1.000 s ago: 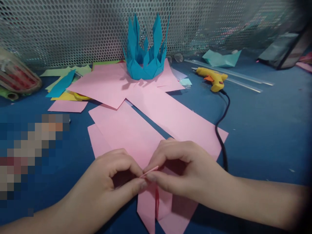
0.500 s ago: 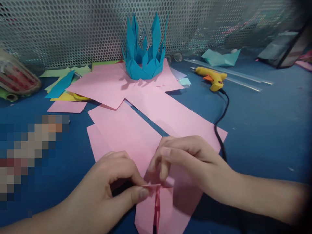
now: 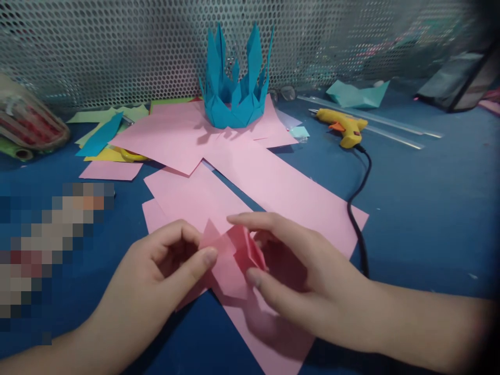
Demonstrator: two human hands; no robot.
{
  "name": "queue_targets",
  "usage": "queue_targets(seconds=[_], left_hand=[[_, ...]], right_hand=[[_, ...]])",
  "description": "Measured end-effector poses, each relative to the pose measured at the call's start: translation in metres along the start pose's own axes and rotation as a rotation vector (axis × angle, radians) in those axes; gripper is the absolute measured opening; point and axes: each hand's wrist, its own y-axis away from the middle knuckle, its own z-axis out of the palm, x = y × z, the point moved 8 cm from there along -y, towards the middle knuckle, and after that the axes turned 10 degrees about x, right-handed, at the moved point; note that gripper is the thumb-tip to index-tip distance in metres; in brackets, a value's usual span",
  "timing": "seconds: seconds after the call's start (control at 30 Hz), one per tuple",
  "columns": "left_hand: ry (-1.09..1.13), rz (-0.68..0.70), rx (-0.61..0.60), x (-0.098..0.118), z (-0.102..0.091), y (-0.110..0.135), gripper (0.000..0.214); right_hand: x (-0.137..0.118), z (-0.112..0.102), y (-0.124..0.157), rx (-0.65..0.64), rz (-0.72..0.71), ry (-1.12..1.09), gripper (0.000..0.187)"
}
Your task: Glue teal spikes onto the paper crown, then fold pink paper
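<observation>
A small folded piece of pink paper [image 3: 230, 265] is held up between my two hands, over larger pink sheets. My left hand [image 3: 156, 271] pinches its left edge between thumb and index finger. On the other side my right hand [image 3: 308, 276] has its thumb and fingers around the folded right end, where darker pink layers stand open like a pocket. Beneath lie flat pink sheets [image 3: 281, 177], with one reaching toward me. Behind them a blue folded-paper crown [image 3: 234, 112] with tall points stands upright on pink paper.
A yellow glue gun [image 3: 346, 125] lies at the right, its black cord [image 3: 353, 213] running toward me. Clear glue sticks [image 3: 394, 136] and a mint folded paper [image 3: 357, 95] lie behind. Coloured scraps [image 3: 99, 138] and a jar [image 3: 33, 117] are at left. A perforated metal panel [image 3: 117, 52] closes the back.
The folded pink paper has been lifted and turned, so its dark slit now faces right. My right hand, formerly above it, now grips its right end. The view has shifted slightly.
</observation>
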Motion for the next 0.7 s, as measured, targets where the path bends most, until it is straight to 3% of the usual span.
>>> queue_targets(seconds=[0.13, 0.27, 0.43, 0.6, 0.7], left_hand=[[-0.009, 0.011, 0.007, -0.004, 0.001, -0.002, 0.015], [-0.056, 0.079, 0.039, -0.003, -0.002, 0.000, 0.017], [-0.379, 0.349, 0.022, 0.009, 0.002, 0.012, 0.011], [-0.675, 0.802, 0.283, 0.033, -0.004, 0.032, 0.022], [-0.788, 0.969, 0.161, 0.028, 0.010, 0.044, 0.030]], right_hand=[[0.000, -0.004, 0.003, 0.044, -0.018, -0.095, 0.043], [0.003, -0.010, 0.003, 0.086, -0.003, -0.133, 0.029], [0.004, -0.010, -0.003, 0.017, -0.080, 0.070, 0.020], [0.007, -0.008, -0.007, 0.022, -0.126, 0.144, 0.024], [0.006, -0.005, -0.007, 0.005, -0.166, 0.248, 0.021]])
